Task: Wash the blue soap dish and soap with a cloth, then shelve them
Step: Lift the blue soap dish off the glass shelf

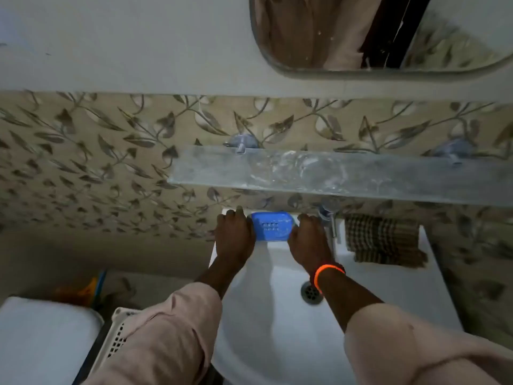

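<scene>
A blue soap dish (273, 226) sits on the back rim of the white sink (277, 301), under the glass shelf (333, 173). My left hand (234, 236) grips its left end and my right hand (309, 241) grips its right end. The slotted inside of the dish shows; no soap is visible in it. A brown checked cloth (384, 240) lies on the sink's right rim, to the right of the tap (329, 215).
A mirror (388, 34) hangs on the wall above the shelf. The sink drain (311, 293) shows beside my right wrist. At lower left stand a white perforated basket (119, 337) and a white toilet lid (44, 337).
</scene>
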